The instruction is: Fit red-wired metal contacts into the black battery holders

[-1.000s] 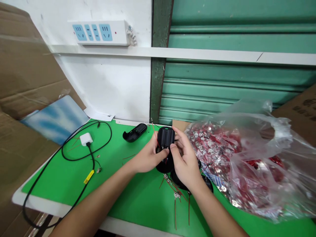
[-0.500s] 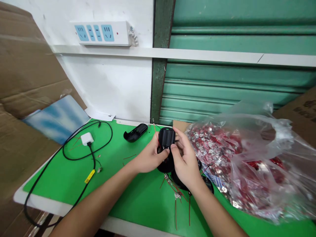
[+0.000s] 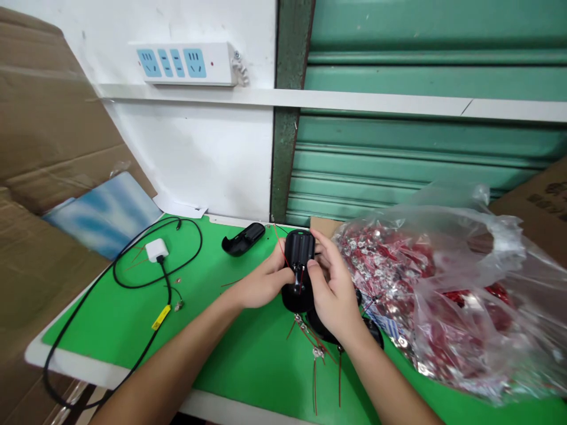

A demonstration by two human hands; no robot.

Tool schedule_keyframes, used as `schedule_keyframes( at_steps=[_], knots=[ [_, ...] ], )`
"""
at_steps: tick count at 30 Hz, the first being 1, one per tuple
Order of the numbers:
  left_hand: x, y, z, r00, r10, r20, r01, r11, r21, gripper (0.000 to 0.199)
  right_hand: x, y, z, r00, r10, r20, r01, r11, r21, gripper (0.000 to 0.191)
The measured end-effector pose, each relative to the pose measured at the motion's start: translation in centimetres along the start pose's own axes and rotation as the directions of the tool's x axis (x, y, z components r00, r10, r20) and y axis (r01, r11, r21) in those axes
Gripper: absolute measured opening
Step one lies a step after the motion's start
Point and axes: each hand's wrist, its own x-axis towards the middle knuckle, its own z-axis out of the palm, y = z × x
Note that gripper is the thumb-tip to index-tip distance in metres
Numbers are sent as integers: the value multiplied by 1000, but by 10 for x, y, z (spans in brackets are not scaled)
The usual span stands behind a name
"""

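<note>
Upright between both hands is a black plastic casing [image 3: 300,243] with long grooves in its upper half and a rounded lower end. My left hand [image 3: 268,282] grips its left edge, thumb at the small metal parts in the middle. Closed on the right edge, my right hand [image 3: 333,286] has its thumb on the front. A thin red wire [image 3: 280,241] sticks up beside the left fingers. Below, small metal contacts with red wires [image 3: 318,352] lie on the green mat [image 3: 252,360]. More black casings [image 3: 374,332] lie partly hidden under my right forearm.
Another black casing [image 3: 243,239] lies behind my left hand. A clear plastic bag [image 3: 460,283] of metal contacts and red wires fills the right side. At left are a black cable [image 3: 116,268] with a white plug [image 3: 156,250] and cardboard [image 3: 48,118].
My left thumb has shifted left and off the casing's middle, uncovering metal parts and a bit of red wire there. The right hand stays nearly still.
</note>
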Motion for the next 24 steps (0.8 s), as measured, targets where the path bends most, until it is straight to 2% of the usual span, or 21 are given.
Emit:
schedule_keyframes(
  at_steps=[4,9,14,24],
  knots=[
    [0,-1,1,999,12,-43,-12,1000,-3,51,0,-1,0,1000,1,8,-1,1000,6,50],
    [1,-2,0,1000,23,-13,-23,1000,-7,56,-1,-1,-1,1000,4,-3,-4,1000,7,49],
    [0,-3,0,999,4,-36,-4,1000,-5,59,0,-1,-1,1000,-6,10,5,1000,12,50],
    [1,-6,0,999,34,-30,-33,999,41,55,0,0,-1,1000,-20,3,20,1000,11,50]
  ],
)
